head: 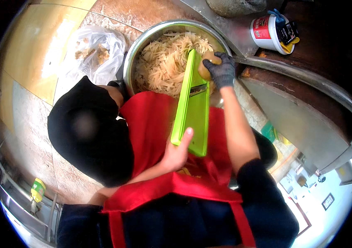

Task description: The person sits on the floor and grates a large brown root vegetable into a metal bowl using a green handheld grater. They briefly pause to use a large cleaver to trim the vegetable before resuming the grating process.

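Note:
Bare and wrapped around the near end of a green mandoline slicer (198,124), my left hand (177,153) has its thumb along the side rail. The slicer slants down from my lap into a large metal basin (129,62). On its upper half, beyond the blade slot, my right hand (224,70) in a dark grey glove presses a peeled-looking, light brown potato (205,69) against the plate. Pale shredded strips (165,66) heap inside the basin beneath the slicer's far end. A red apron (151,124) covers my lap.
Left of the basin, a clear plastic bag (114,40) holds brownish pieces. A white bucket (273,43) at upper right carries a blue glove (277,17) and a dark phone-like object (287,32). A metal rail (312,79) runs along the right. A yellow bottle (38,189) stands lower left.

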### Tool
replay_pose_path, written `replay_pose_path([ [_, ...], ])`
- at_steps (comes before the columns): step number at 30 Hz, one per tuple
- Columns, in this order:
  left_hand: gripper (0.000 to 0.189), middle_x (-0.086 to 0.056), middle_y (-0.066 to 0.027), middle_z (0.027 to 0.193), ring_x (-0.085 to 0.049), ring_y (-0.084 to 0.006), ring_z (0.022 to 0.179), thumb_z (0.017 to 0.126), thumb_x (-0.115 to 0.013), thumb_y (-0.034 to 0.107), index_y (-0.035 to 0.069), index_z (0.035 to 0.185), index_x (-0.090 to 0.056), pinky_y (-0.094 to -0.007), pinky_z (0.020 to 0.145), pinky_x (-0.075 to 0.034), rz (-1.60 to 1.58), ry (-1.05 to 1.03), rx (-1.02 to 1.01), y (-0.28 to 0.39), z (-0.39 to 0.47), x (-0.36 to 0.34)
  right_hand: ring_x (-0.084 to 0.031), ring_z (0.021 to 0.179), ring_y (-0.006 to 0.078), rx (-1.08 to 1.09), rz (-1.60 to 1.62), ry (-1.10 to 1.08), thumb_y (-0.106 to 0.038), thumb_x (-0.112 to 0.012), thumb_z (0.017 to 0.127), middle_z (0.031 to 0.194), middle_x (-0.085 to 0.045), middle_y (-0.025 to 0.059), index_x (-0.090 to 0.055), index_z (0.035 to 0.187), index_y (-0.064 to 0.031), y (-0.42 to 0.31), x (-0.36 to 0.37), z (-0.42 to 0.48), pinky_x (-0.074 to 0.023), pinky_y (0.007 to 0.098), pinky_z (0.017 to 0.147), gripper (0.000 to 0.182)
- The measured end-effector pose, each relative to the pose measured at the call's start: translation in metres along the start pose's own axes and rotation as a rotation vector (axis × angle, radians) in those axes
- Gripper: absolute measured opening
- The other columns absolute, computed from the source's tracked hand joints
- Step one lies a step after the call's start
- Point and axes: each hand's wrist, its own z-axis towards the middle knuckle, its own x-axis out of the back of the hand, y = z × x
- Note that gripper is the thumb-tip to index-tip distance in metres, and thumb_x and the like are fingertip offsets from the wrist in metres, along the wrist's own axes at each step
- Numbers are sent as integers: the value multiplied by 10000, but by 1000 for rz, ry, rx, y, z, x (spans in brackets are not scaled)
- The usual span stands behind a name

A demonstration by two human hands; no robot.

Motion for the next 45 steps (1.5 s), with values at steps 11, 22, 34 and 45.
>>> replay_pose_path([
  [11, 289, -576, -36, 1039, -539, -130, 934, 1014, -519, 243, 15, 1190, -536, -302, 823, -474, -80, 81, -24, -14, -5, 12, -534, 1162, 346, 241, 169, -203, -375, -884, 606, 1244, -515, 160, -629, 1138, -113, -127, 137, -113, -445, 420, 1025, 645],
  [22, 436, -561, -72, 1162, -523, -162, 1033, 1012, -526, 327, -15, 1280, -487, -319, 903, -443, -182, 18, 53, -24, 1, -1, -578, 1102, 353, -117, -16, -84, -429, -831, 633, 1182, -611, 212, -667, 1094, -51, -11, -7, 23, -469, 418, 971, 618],
  [34, 245, -510, 18, 902, -474, -97, 802, 1005, -546, 282, 53, 1091, -539, -280, 691, -437, -106, 32, 78, -38, -4, 10, -524, 1185, 377, 200, 182, -169, -349, -896, 576, 1258, -489, 183, -606, 1162, -138, -131, 159, -141, -473, 469, 1003, 688],
  [45, 333, -538, -20, 970, -497, -127, 879, 1024, -505, 299, 2, 1176, -508, -309, 792, -461, -134, -55, -34, -18, 4, -1, -613, 1040, 345, -11, 40, -183, -427, -836, 628, 1098, -649, 203, -680, 1067, -45, -6, -10, 29, -476, 396, 955, 602],
])
